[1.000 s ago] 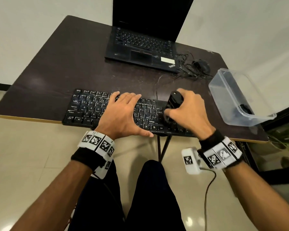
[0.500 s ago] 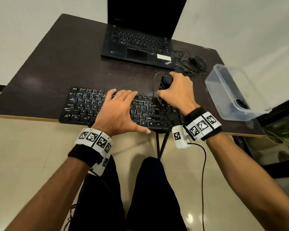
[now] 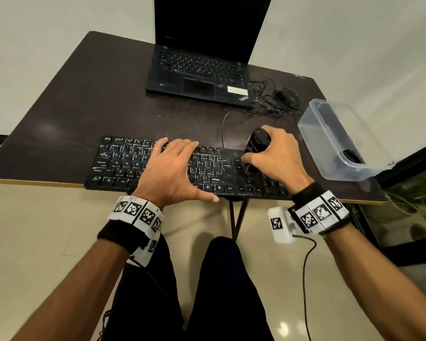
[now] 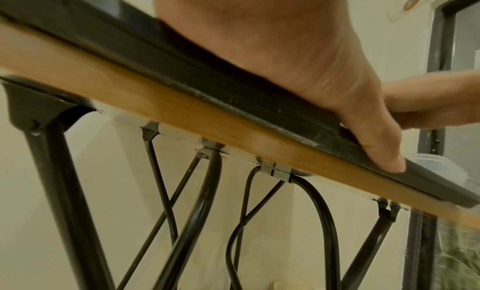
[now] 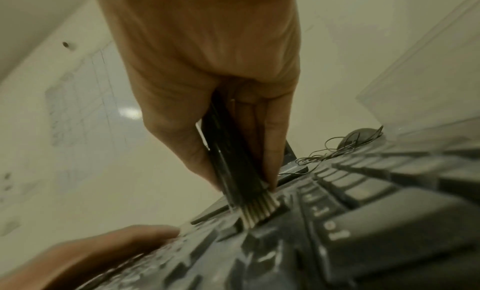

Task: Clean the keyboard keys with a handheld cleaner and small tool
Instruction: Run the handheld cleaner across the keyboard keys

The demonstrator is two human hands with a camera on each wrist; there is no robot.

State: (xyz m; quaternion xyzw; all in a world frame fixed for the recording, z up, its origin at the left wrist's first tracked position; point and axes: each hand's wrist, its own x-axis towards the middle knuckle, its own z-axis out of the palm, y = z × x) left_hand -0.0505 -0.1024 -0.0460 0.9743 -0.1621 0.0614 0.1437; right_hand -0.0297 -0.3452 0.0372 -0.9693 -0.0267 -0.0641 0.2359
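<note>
On the keyboard, right hand grips cleaner.

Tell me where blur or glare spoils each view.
Head view: mostly sharp, forearms smeared at the bottom, glare spot on the floor. Left wrist view: table edge soft. Right wrist view: keyboard and left hand blurred, cleaner clearer.
</note>
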